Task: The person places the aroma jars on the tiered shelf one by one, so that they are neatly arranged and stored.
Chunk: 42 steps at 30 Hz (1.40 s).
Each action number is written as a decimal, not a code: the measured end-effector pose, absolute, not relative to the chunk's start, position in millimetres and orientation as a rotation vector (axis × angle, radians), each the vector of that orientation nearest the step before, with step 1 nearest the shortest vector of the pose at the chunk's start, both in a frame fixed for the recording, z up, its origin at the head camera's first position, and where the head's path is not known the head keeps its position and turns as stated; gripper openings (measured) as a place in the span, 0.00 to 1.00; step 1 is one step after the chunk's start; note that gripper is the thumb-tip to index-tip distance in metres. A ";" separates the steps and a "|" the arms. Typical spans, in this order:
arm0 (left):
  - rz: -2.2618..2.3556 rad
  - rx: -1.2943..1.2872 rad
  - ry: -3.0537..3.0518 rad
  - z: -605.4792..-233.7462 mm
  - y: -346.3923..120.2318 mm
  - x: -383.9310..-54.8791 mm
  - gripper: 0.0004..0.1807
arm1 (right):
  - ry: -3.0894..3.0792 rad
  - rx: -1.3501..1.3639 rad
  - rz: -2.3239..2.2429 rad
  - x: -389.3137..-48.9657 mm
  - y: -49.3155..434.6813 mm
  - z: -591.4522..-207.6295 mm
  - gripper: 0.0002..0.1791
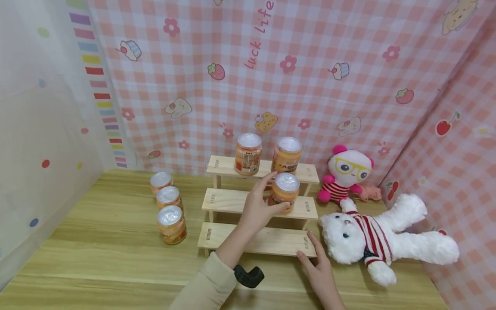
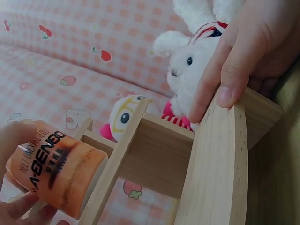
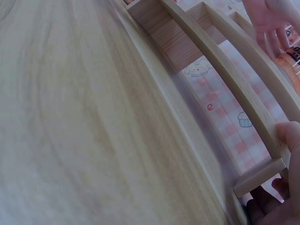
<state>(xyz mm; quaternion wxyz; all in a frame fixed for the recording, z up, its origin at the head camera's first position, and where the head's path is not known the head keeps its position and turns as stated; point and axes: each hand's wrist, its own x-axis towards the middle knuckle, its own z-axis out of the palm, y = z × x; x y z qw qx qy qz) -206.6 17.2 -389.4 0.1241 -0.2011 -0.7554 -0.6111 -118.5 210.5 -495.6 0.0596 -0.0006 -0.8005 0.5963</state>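
Note:
My left hand (image 1: 258, 207) grips an orange can (image 1: 284, 196) with a silver lid, thumb on one side and fingers on the other. The can is at the right part of the middle tier of a three-step wooden rack (image 1: 228, 234); in the left wrist view the can's (image 2: 65, 171) base is right at a plank's edge. My right hand (image 1: 319, 275) holds the right end of the lowest tier, its thumb (image 3: 288, 133) on the plank and other fingers around the end. Two more cans, a left one (image 1: 248, 155) and a right one (image 1: 287, 154), stand upright on the top tier.
Three similar cans, the nearest (image 1: 172, 226) in front, stand in a row on the wooden table (image 1: 97, 258) left of the rack. A white plush toy (image 1: 345, 241) lies right of it, close to my right hand. A pink-and-white panda plush (image 1: 348, 170) sits behind.

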 end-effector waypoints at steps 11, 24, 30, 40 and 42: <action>-1.807 -0.510 -2.188 -386.7 -12.7 -185.4 0.41 | -2.446 -0.019 1.802 -119.3 210.0 -496.2 0.37; -1.604 -0.450 -2.176 -388.2 -56.5 -164.8 0.41 | -2.440 -0.028 1.814 -119.7 210.9 -496.3 0.38; -1.560 -0.393 -2.170 -386.6 -80.8 -155.8 0.40 | -2.448 -0.041 1.808 -119.4 211.4 -496.2 0.38; -1.528 -0.229 -2.183 -390.7 -125.7 -145.2 0.41 | -2.464 -0.038 1.793 -119.6 211.7 -495.9 0.38; -1.517 -0.194 -2.178 -392.9 -134.1 -144.0 0.42 | -2.466 -0.034 1.794 -119.6 211.7 -496.0 0.38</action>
